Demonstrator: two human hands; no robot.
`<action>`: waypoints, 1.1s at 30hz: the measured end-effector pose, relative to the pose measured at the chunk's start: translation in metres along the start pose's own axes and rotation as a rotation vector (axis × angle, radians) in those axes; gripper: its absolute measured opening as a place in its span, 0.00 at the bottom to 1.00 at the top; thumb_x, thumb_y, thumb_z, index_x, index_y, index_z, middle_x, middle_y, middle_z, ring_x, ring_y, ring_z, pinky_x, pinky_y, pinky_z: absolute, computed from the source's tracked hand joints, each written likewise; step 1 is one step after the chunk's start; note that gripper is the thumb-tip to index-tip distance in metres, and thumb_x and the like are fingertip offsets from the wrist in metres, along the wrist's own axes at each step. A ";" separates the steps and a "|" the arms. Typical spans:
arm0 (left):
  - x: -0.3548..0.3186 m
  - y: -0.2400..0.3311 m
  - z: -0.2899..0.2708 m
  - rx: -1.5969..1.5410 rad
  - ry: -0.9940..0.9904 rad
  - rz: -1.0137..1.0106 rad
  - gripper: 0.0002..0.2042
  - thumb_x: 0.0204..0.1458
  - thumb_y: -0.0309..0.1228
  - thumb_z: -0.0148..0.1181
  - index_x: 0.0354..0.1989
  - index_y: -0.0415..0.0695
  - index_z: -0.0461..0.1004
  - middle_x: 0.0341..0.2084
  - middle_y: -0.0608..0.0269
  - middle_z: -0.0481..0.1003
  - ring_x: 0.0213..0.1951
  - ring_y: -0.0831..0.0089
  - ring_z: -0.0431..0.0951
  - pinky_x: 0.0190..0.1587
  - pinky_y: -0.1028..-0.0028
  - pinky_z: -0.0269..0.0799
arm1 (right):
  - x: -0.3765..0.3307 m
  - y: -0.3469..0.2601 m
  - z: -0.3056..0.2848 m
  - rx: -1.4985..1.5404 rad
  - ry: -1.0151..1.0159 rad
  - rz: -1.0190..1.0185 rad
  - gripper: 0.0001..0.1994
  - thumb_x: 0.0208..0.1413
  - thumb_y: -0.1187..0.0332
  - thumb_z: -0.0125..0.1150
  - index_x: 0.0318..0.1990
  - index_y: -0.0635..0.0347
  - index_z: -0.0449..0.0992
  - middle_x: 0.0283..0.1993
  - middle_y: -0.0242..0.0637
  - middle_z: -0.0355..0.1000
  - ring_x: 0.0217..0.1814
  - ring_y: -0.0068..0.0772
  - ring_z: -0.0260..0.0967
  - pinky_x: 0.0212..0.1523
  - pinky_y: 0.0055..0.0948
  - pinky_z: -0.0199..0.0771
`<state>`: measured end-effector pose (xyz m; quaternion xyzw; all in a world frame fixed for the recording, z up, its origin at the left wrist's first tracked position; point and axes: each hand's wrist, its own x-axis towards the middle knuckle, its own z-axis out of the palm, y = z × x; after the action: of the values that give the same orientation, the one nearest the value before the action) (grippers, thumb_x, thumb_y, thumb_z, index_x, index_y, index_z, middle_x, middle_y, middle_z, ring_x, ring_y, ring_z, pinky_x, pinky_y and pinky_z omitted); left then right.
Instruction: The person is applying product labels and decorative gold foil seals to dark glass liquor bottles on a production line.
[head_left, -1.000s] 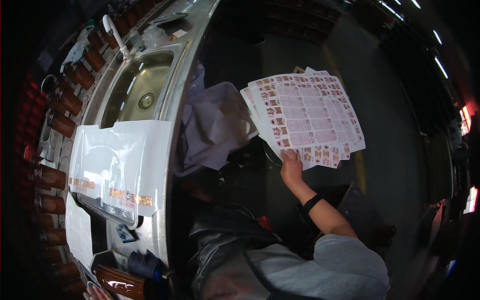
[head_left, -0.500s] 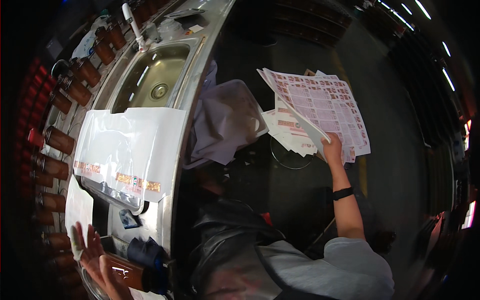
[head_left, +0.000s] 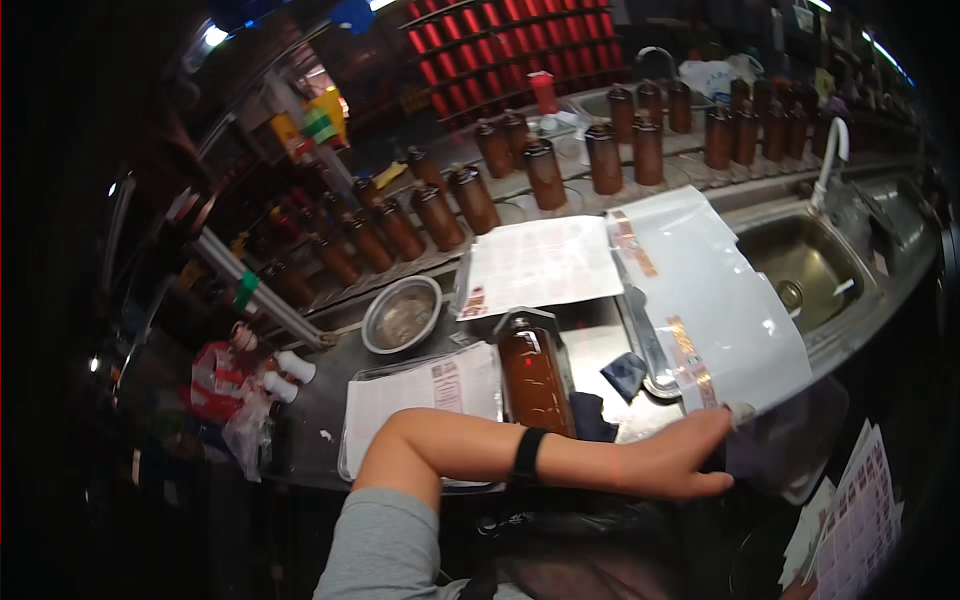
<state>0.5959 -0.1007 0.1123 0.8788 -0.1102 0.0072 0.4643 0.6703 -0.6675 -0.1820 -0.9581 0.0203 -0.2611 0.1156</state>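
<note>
My left hand [head_left: 680,458] reaches across from the lower left, a black band on its wrist. Its thumb stands apart from the fingers, and a pale cover shows on one fingertip. That fingertip is beside the near edge of a large white sheet [head_left: 705,270] with brown-gold printed strips; whether they touch I cannot tell. At the lower right edge, my right hand [head_left: 800,591] barely shows, at a tilted bundle of printed label sheets [head_left: 862,520]; most of its fingers are hidden. A large brown bottle [head_left: 535,372] lies in a holder on the counter behind my left forearm.
Beside the bottle are dark blue cloths [head_left: 624,376], a tray with printed sheets [head_left: 400,400] and a metal bowl [head_left: 402,315]. Another printed sheet [head_left: 545,262] lies behind. Rows of brown bottles [head_left: 545,175] line the back. A sink [head_left: 800,262] with a white tap [head_left: 832,160] is at right.
The view has swung left toward the counter. My left hand has moved from the counter's left part to the large white sheet's edge. The label sheets now show at the lower right.
</note>
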 end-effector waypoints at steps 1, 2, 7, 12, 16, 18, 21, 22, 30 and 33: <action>-0.004 -0.006 0.008 -0.029 0.013 0.081 0.26 0.46 0.37 0.64 0.46 0.32 0.60 0.43 0.36 0.68 0.48 0.42 0.69 0.52 0.55 0.66 | -0.012 -0.004 -0.018 -0.022 -0.003 0.033 0.18 0.53 0.65 0.70 0.43 0.72 0.77 0.40 0.56 0.77 0.37 0.55 0.75 0.38 0.43 0.78; -0.008 -0.004 0.012 -0.092 -0.001 0.102 0.27 0.45 0.36 0.64 0.47 0.31 0.60 0.42 0.36 0.68 0.48 0.42 0.70 0.52 0.55 0.66 | -0.013 -0.014 -0.033 -0.031 0.022 0.023 0.18 0.53 0.65 0.70 0.43 0.72 0.77 0.40 0.56 0.77 0.37 0.55 0.75 0.38 0.43 0.78; -0.034 -0.010 0.013 -0.092 0.042 0.153 0.28 0.46 0.35 0.64 0.49 0.29 0.59 0.42 0.37 0.67 0.47 0.43 0.69 0.50 0.56 0.67 | -0.010 -0.124 -0.057 0.041 0.139 -0.126 0.11 0.53 0.68 0.66 0.35 0.70 0.79 0.34 0.53 0.78 0.34 0.51 0.77 0.37 0.45 0.77; -0.063 -0.008 0.022 -0.190 -0.043 0.181 0.29 0.44 0.32 0.65 0.50 0.28 0.58 0.47 0.36 0.66 0.52 0.44 0.68 0.55 0.56 0.66 | -0.082 -0.180 -0.109 -0.268 0.001 -0.045 0.10 0.49 0.69 0.62 0.34 0.68 0.80 0.31 0.54 0.77 0.32 0.54 0.76 0.33 0.46 0.76; -0.079 -0.008 0.013 -0.196 -0.131 0.146 0.30 0.43 0.31 0.65 0.51 0.28 0.58 0.47 0.35 0.67 0.52 0.42 0.68 0.55 0.56 0.67 | -0.102 -0.170 -0.093 -0.516 -0.300 0.018 0.18 0.49 0.68 0.60 0.49 0.62 0.76 0.40 0.60 0.74 0.39 0.57 0.75 0.37 0.48 0.76; -0.077 -0.012 0.011 -0.189 -0.135 0.128 0.30 0.43 0.32 0.65 0.51 0.29 0.58 0.47 0.35 0.67 0.52 0.42 0.69 0.54 0.56 0.67 | -0.088 -0.187 -0.088 -0.485 -0.332 -0.237 0.25 0.49 0.66 0.60 0.57 0.57 0.70 0.47 0.62 0.71 0.45 0.57 0.74 0.41 0.49 0.76; -0.040 -0.002 0.021 -0.155 -0.074 0.187 0.30 0.43 0.33 0.65 0.51 0.30 0.59 0.46 0.35 0.68 0.51 0.42 0.70 0.54 0.55 0.67 | -0.038 -0.153 -0.049 -0.682 -0.462 -0.440 0.46 0.49 0.57 0.61 0.75 0.41 0.43 0.68 0.64 0.54 0.67 0.53 0.60 0.56 0.47 0.71; -0.035 -0.003 0.022 -0.127 -0.052 0.158 0.30 0.44 0.34 0.65 0.51 0.31 0.59 0.46 0.35 0.69 0.50 0.41 0.71 0.53 0.55 0.68 | -0.013 -0.162 -0.021 0.046 -0.361 0.072 0.24 0.65 0.58 0.51 0.59 0.72 0.67 0.59 0.59 0.67 0.62 0.60 0.62 0.64 0.46 0.61; 0.134 -0.007 0.086 0.048 -0.141 0.112 0.31 0.47 0.38 0.65 0.52 0.31 0.59 0.47 0.33 0.71 0.49 0.40 0.74 0.51 0.54 0.71 | 0.110 -0.115 0.132 -0.132 -0.362 -0.154 0.17 0.51 0.67 0.55 0.49 0.60 0.73 0.49 0.47 0.68 0.49 0.54 0.67 0.48 0.56 0.67; 0.243 -0.011 0.140 0.068 -0.215 0.054 0.31 0.47 0.38 0.64 0.53 0.31 0.59 0.46 0.33 0.72 0.48 0.40 0.75 0.50 0.54 0.72 | 0.181 -0.107 0.167 -0.593 -0.437 -0.330 0.08 0.50 0.67 0.57 0.26 0.58 0.82 0.49 0.38 0.65 0.47 0.43 0.66 0.42 0.39 0.72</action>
<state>0.8225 -0.2541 0.0515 0.8864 -0.1828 -0.0708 0.4193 0.9090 -0.5467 -0.2071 -0.9733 -0.0844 -0.0493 -0.2075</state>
